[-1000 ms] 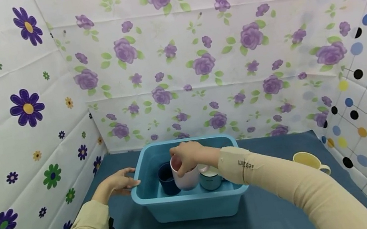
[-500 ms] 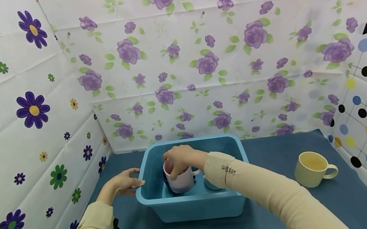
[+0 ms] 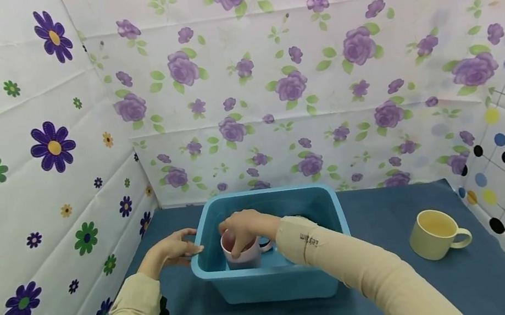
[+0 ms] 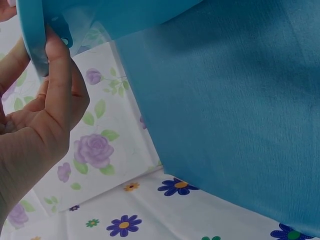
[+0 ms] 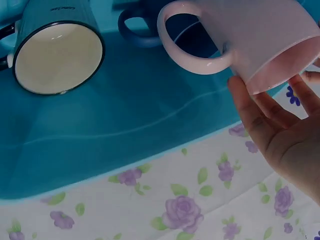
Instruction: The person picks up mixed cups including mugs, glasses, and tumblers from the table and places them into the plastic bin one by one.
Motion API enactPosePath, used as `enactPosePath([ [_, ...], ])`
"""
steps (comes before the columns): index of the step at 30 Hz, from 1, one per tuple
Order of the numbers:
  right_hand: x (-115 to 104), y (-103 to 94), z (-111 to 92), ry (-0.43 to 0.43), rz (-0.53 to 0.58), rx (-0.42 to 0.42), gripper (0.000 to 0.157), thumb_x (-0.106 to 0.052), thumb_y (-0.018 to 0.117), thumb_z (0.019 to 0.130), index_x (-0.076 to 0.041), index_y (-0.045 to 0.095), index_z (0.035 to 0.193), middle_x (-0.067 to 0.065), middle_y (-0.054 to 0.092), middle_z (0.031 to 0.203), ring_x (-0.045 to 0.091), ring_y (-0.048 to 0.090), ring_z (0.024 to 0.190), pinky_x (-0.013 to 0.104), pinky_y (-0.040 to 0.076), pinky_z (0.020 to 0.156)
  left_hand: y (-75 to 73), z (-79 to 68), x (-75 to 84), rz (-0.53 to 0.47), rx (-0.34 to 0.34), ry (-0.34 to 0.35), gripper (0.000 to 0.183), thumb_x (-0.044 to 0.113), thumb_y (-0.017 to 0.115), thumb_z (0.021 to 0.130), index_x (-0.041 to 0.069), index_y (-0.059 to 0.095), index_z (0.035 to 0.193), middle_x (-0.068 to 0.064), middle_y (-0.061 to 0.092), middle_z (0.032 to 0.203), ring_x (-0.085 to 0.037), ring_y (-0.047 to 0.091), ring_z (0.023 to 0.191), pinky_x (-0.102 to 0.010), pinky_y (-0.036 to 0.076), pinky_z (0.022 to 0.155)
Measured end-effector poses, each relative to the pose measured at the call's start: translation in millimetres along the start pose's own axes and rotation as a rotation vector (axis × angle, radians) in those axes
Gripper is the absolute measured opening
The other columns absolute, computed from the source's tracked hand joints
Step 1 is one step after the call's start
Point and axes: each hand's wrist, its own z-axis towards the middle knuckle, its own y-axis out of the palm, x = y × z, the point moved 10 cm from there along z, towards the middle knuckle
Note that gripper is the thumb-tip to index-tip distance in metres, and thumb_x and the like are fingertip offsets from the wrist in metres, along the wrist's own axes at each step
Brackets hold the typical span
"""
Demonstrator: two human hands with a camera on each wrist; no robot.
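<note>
With fingers and thumb at its rim, my right hand [image 3: 248, 226] holds a pink mug [image 3: 245, 262] upright inside the light blue plastic basin [image 3: 279, 284]. The mug's handle [image 5: 192, 65] points away from that hand. Close behind the pink mug in the right wrist view is a dark blue mug [image 5: 141, 39], largely covered by it. A teal enamel mug [image 5: 57, 57] with a cream inside and black rim also stands in the basin; my forearm mostly hides it in the head view. My left hand [image 3: 173, 248] grips the basin's left rim [image 4: 31, 37] between thumb and fingers.
A pale yellow mug [image 3: 433, 239] stands upright on the blue tablecloth [image 3: 382, 214], right of the basin. Flowered and dotted sheets [image 3: 301, 121] enclose the table at the back and both sides.
My right hand has carried the pink mug leftward and lower in the basin, over where the dark blue mug showed. The left hand stays at the rim. The yellow mug has come out from behind my forearm.
</note>
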Motion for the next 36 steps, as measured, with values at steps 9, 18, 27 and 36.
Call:
enactPosePath([
  [9,-8.8,22.3,9.3,-0.044,-0.04,0.005,0.057,-0.042,0.07,0.082,-0.022,0.052,0.132,0.0,0.061,0.122,0.015,0.057,0.101,0.031,0.054,0.087,0.2,4.3,5.8,0.006,0.003,0.0,0.066,0.012,0.058,0.094,-0.003,0.02,0.145,-0.029,0.05,0.127,-0.034,0.058,0.11,-0.049,0.05,0.093],
  [18,-11.4,40.9,17.7,-0.075,-0.134,-0.01,0.053,-0.042,0.07,0.082,-0.026,0.054,0.13,-0.003,0.062,0.118,0.013,0.058,0.098,0.028,0.052,0.086,5.9,8.3,3.4,0.007,0.008,0.02,0.065,0.012,0.059,0.093,-0.003,0.022,0.144,-0.028,0.054,0.123,-0.034,0.06,0.109,-0.049,0.051,0.091],
  [27,-15.6,46.4,24.7,-0.129,-0.198,-0.009,0.051,-0.042,0.066,0.086,-0.026,0.051,0.132,0.0,0.06,0.118,0.013,0.058,0.094,0.025,0.051,0.08,1.8,6.5,6.2,-0.003,-0.003,0.02,0.065,0.011,0.057,0.094,-0.003,0.019,0.145,-0.028,0.054,0.124,-0.034,0.06,0.109,-0.048,0.052,0.09],
  [36,-19.3,66.8,32.1,-0.173,-0.242,-0.098,0.06,-0.033,0.065,0.088,-0.03,0.04,0.143,-0.001,0.055,0.131,0.012,0.057,0.094,0.023,0.05,0.079,1.2,5.4,0.1,-0.01,0.0,0.012,0.066,0.011,0.057,0.094,-0.004,0.019,0.145,-0.03,0.052,0.126,-0.037,0.058,0.113,-0.048,0.052,0.089],
])
